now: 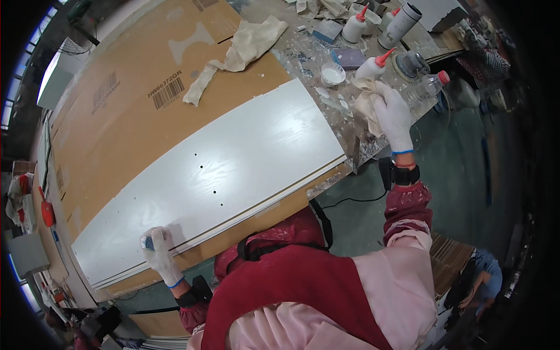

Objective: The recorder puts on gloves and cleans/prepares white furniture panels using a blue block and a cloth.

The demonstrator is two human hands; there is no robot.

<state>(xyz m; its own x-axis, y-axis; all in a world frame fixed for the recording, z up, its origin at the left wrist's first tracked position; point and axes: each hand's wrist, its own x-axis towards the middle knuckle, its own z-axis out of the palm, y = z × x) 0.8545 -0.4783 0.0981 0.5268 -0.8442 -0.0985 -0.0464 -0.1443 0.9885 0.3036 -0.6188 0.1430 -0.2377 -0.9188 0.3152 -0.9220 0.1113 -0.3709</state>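
Observation:
A long white panel (233, 163) with one curved edge and several small dark holes lies on cardboard in front of me. My left hand (157, 252), in a white knit glove, rests at the panel's near left edge. Its fingers are closed round a small blue block (148, 242), mostly hidden by the glove. At the table's right end my right hand (392, 114), gloved too, grips a crumpled beige cloth (366, 108). Just beyond that hand are a white squeeze bottle (370, 69) with a red nozzle and a clear plastic bottle (426, 87) with a red cap.
Another beige cloth (254, 44) lies on the brown cardboard (134, 125). On the stained tabletop stand a cup of white paste (333, 74), a blue block (328, 31), a second squeeze bottle (353, 28), a sander (410, 64) and a grey-white canister (400, 26).

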